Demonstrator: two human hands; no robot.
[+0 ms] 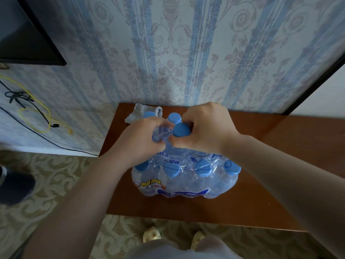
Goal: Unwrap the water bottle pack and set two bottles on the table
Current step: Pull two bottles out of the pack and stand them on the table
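Note:
A shrink-wrapped pack of water bottles (184, 182) with blue caps stands on the brown wooden table (261, 184). My left hand (141, 139) is clenched on a bunch of the clear plastic wrap (161, 133) at the pack's top. My right hand (207, 128) grips the wrap and the neck of one bottle with a blue cap (181, 130) that pokes out between both hands. Two more bare caps (174, 117) show behind my hands. A front row of several caps is still under the film.
A crumpled grey cloth (137, 111) lies at the table's back left corner against the wallpapered wall. Black and yellow cables (35, 113) hang on the wall at left, below a dark screen (28, 38). A dark shoe (15, 186) rests on the patterned carpet.

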